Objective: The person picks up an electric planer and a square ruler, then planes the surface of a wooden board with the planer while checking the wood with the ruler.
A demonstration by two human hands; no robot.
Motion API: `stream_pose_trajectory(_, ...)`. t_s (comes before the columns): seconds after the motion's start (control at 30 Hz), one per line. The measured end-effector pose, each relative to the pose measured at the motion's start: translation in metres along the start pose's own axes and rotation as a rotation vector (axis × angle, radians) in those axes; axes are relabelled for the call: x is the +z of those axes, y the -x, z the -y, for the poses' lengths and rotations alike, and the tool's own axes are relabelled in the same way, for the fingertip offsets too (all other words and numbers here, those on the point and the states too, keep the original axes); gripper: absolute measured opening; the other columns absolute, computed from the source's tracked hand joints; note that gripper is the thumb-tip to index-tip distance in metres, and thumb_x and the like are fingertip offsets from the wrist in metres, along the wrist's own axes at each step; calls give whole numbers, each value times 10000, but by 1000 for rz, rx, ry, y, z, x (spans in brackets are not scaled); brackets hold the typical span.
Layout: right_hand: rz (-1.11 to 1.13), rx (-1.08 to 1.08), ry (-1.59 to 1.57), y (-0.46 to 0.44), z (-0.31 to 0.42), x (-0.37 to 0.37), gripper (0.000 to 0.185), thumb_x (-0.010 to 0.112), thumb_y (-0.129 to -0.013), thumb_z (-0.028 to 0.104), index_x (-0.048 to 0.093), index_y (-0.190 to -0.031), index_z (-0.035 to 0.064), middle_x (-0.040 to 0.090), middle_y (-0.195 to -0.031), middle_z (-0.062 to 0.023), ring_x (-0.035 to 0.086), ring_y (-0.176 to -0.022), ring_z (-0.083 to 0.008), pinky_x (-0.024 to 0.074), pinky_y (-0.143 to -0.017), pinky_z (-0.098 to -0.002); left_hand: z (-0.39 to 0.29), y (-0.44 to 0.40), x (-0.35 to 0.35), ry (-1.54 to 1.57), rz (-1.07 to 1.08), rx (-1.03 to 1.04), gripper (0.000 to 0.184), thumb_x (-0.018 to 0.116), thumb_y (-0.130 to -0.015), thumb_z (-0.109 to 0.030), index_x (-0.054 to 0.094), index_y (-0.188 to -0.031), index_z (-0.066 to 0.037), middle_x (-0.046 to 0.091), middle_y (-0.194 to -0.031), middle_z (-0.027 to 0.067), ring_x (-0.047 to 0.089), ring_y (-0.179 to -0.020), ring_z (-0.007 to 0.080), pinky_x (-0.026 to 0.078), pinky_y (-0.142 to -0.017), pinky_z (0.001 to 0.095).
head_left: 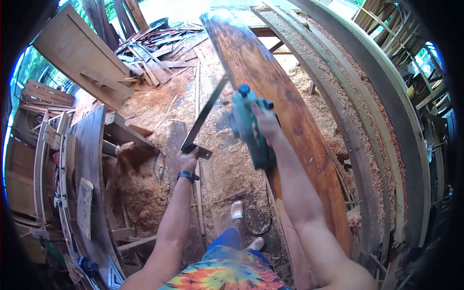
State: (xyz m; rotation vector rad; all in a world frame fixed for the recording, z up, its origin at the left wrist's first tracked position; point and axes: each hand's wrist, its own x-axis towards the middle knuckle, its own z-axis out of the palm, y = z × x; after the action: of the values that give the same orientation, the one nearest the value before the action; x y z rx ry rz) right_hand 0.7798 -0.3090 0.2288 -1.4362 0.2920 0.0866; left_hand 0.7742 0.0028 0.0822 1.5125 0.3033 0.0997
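My left hand (187,161) is closed round the corner of a metal square (208,111), whose long blade points up and away toward the plank's left edge. My right hand (266,124) grips the handle of a green power planer (256,140). The planer is over the left edge of a long reddish-brown wooden plank (295,121); whether it touches the wood cannot be made out. The plank runs from the far top centre down to the lower right, with a glossy far end.
Shavings (222,179) cover the floor round my feet. Long boards (348,111) lie on the right. A dark board (89,159) stands at the left, near a wooden panel (79,53). A scrap pile (150,58) lies at the back left.
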Motion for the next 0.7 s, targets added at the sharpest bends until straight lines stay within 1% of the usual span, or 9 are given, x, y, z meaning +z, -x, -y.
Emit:
stream_pose_trajectory(0.17,-49,81,23,217,-52,-44,469,500,-999,519,540,-984,51,484,-556,8,461,-424,-83,369,-401,-257,22,-1,45,-213,276,98,194,764,-824,-38,724,-1013,-17,734,-930,55,656,-827,135,524,-772,293)
stream_pose_trajectory(0.3,-102,159,60,390,-91,-78,633,511,-939,637,556,-1035,13,530,-617,-11,513,-504,-83,394,-454,-240,52,1,98,-213,473,199,273,718,-781,32,730,-1043,-42,742,-918,46,665,-832,132,541,-763,294)
stream_pose_trajectory(0.4,-167,265,-14,485,-108,-92,737,584,-831,735,574,-1032,26,551,-638,-3,516,-525,-71,397,-468,-221,51,2,142,-38,513,175,393,507,-719,132,729,-1008,-14,742,-906,53,672,-839,126,552,-767,307)
stream_pose_trajectory(0.43,-185,300,-28,508,-117,-97,792,604,-799,753,568,-1047,2,549,-621,-9,520,-506,-80,407,-461,-221,24,9,147,-381,505,295,374,529,-709,107,727,-1004,-10,746,-908,69,678,-845,140,555,-766,312)
stream_pose_trajectory(0.47,-202,334,-44,523,-122,-101,849,624,-766,771,562,-1063,-22,547,-603,-14,524,-487,-90,416,-453,-221,60,-19,155,-218,566,311,339,555,-717,58,725,-1002,-14,745,-909,109,695,-840,189,558,-763,324)
stream_pose_trajectory(0.5,-201,348,-42,526,-122,-103,856,631,-757,775,563,-1065,-21,549,-607,-16,525,-489,-89,415,-453,-220,94,-49,162,-359,496,470,323,576,-718,17,729,-998,-33,739,-919,153,704,-829,239,558,-757,339)
stream_pose_trajectory(0.53,-201,364,-42,527,-120,-102,863,637,-747,780,565,-1066,-19,551,-612,-17,525,-492,-89,414,-452,-219,73,-40,167,-456,455,389,326,587,-712,7,731,-1000,-45,735,-918,162,704,-820,261,556,-760,357)
stream_pose_trajectory(0.6,-191,342,-3,520,-117,-101,830,620,-765,774,579,-1037,-9,562,-620,-14,532,-507,-84,416,-461,-222,50,-31,176,-690,400,327,336,597,-706,6,730,-1010,-47,738,-928,159,705,-823,254,555,-764,360)
stream_pose_trajectory(0.7,-138,259,58,475,-106,-96,739,549,-854,734,608,-949,3,586,-615,-9,546,-518,-74,426,-475,-234,32,-18,174,-543,483,338,336,545,-704,39,719,-988,-8,737,-895,142,689,-799,209,544,-742,303)
